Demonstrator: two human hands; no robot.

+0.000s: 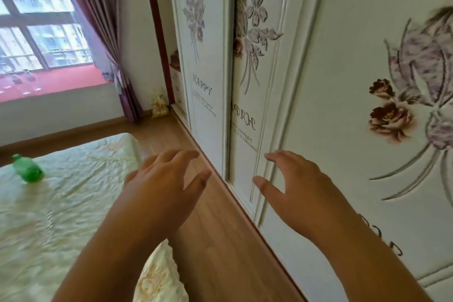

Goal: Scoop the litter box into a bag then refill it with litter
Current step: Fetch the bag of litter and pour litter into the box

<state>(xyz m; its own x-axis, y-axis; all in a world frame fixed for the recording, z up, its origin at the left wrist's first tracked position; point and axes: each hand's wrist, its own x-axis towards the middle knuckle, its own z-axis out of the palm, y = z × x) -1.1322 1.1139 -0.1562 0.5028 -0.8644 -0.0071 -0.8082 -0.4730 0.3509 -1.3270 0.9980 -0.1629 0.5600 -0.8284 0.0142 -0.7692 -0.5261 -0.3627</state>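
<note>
Both hands are out in front at the lower middle of the frame, and neither holds anything. The left hand (169,179) hangs over the strip of wooden floor (220,240) between the bed (61,203) and the wardrobe, fingers spread and relaxed, its grip wide. The right hand (294,189) is just as open, fingers loosely splayed toward the seam where two flower-printed wardrobe doors (269,81) meet; whether the fingertips touch the panel I cannot tell.

To my eye the hands are raised like this to slide a door aside, probably to fetch supplies, though that is only a guess. No litter box, scoop or bag of litter is anywhere in view, so the scooping has not begun.

A green bottle (28,168) lies on the bed at the left edge. A small yellowish packet (159,105) sits on the floor by the curtain (107,32), left of centre.
</note>
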